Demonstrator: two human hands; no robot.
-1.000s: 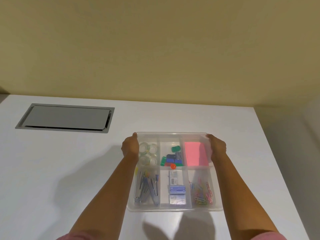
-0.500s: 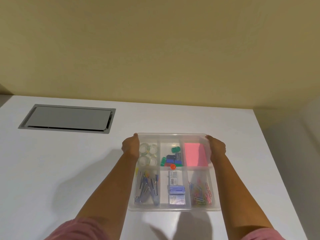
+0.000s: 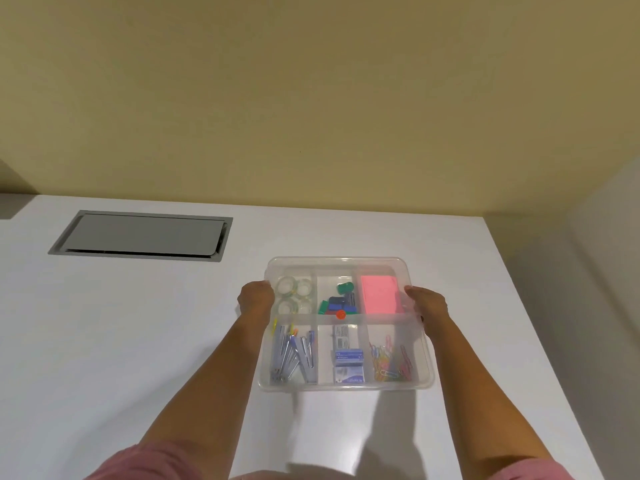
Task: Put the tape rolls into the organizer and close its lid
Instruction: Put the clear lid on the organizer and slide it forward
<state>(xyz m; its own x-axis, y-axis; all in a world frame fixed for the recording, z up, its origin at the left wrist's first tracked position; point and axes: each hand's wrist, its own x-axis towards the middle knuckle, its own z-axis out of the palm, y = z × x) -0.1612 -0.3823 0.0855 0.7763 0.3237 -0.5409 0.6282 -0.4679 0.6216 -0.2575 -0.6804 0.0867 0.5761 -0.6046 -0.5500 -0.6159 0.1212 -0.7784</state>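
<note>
This looks like an office. A plain white desk point(image 3: 138, 341) stands against a bare beige wall point(image 3: 311, 98), with a grey cable-access flap point(image 3: 142, 235) set flush into its far left. On the desk, a clear organizer point(image 3: 346, 384) holds stationery: paper clips point(image 3: 391, 358), staple boxes point(image 3: 348, 363), pink sticky notes point(image 3: 379, 294) and tape rolls point(image 3: 294, 296).

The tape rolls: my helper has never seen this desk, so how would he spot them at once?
On the white table sits a clear six-compartment organizer, held at its sides by two hands. Look in its far-left compartment, beside the left hand. The tape rolls are four small see-through rings, unlike their colourful neighbours.
</note>
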